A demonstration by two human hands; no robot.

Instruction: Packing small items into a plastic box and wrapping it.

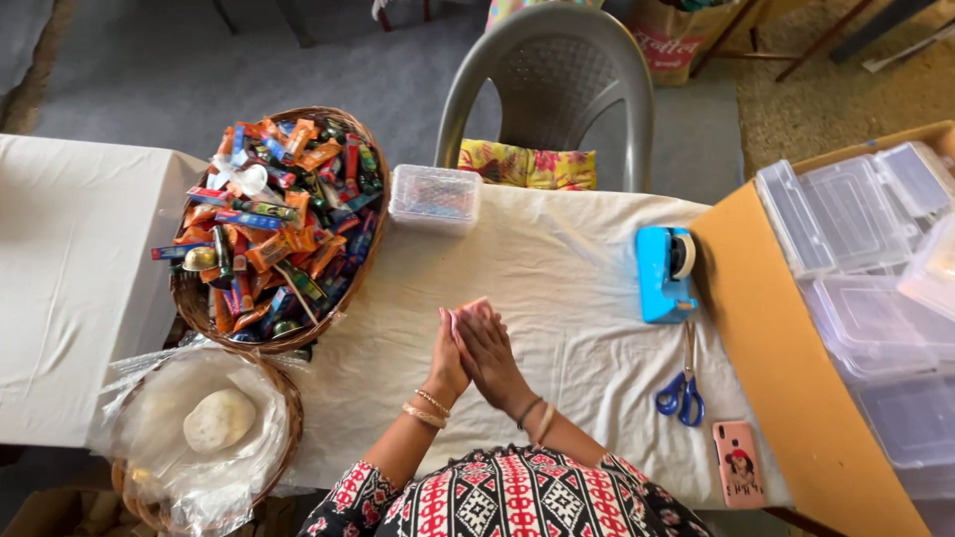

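Across most of the view stretches a table under a white cloth, with a grey plastic chair pushed in at its far side and a floral cushion on the seat. To the right, an open cardboard box holds stacked clear plastic containers. At the left, a wicker basket is heaped with small colourful tubes and packets; below it, a second basket lined with clear plastic holds a pale round lump. One lidded clear container sits on the cloth near the chair. Right of centre lie a blue tape dispenser, blue-handled scissors just below it, and a pink phone at the near edge. Above the middle of the cloth, the left hand and right hand press together palm to palm, fingers straight, holding nothing, well apart from every item around them.
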